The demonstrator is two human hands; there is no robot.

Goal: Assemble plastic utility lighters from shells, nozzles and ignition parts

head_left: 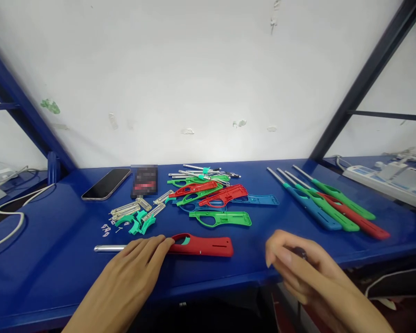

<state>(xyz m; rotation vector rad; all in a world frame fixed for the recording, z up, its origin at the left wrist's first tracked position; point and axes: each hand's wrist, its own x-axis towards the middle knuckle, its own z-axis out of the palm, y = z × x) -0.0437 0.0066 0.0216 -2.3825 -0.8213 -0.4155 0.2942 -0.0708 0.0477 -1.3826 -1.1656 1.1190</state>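
Note:
A red lighter (208,246) with a metal tube lies flat near the table's front edge, its tube toward the left. My left hand (142,259) rests over its middle, fingers curved down on it near the trigger loop. To the right, my right hand (298,263) is raised at the front edge, fingers curled around a small dark object (300,252) that is mostly hidden. Behind the lighter lie red, green and blue handle halves (229,218). Teal triggers (135,226) and clear fuel tanks (125,210) are heaped behind my left hand.
Several assembled lighters (336,208) lie at the right. A phone (107,184) and a dark pixelated item (144,180) sit at the back left. Metal tubes (197,174) with wires lie behind the handle halves. A white power strip (388,185) is far right, a white cable (19,217) far left.

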